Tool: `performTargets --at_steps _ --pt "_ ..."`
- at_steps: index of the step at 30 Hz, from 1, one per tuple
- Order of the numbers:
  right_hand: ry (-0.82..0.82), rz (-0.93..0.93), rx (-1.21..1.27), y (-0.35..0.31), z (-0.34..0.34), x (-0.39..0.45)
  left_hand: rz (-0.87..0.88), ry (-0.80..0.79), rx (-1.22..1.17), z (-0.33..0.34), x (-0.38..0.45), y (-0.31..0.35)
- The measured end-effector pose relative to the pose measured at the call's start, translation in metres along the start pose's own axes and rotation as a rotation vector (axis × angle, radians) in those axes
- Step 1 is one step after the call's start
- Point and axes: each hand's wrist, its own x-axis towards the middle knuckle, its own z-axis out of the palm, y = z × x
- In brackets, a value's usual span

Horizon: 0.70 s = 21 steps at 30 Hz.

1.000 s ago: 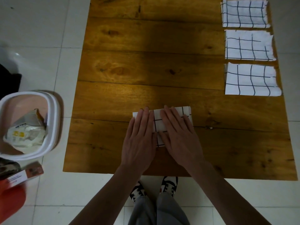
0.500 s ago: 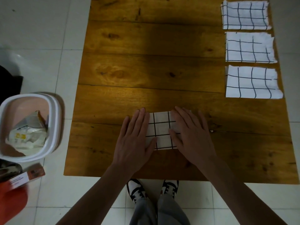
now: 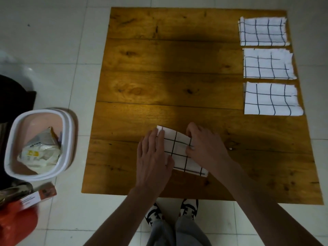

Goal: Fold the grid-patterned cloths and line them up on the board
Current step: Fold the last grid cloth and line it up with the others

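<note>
Grid-patterned cloth is lying near the front edge of the wooden board, roughly centre, folded into a small rectangle and sitting slightly skewed. Left hand is lying flat on its left part, fingers straight and together, pressing it down. Right hand is sitting on the right part with fingers curled, fingertips pinching the cloth's right edge; far edge there is lifting a bit off the wood. Three folded cloths are sitting in a column along the board's right edge: far one, middle one, near one, small gaps between, not touching. Board is resting on a white tiled floor. Off the board's left side a white-rimmed bin is holding crumpled wrappers
</note>
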Motion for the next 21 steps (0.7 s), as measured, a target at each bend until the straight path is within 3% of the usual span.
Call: performTargets --at_steps 6,13,18,21 --pt "-0.107 0.098 0.089 -0.003 0.003 -0.012 -0.349 -0.052 -0.114 -0.007 -0.015 0.022" --pt "-0.132 0.094 0.455 -0.019 -0.023 -0.047 -0.749 -0.158 -0.415 -0.043 -0.027 0.045" --pt "-0.073 0.091 0.705 -0.039 -0.056 -0.07 -0.899 -0.165 -0.985 -0.077 -0.026 0.05" --pt "-0.051 0.136 0.88 -0.053 -0.083 -0.084 -0.892 -0.217 -1.156 -0.11 -0.026 0.052"
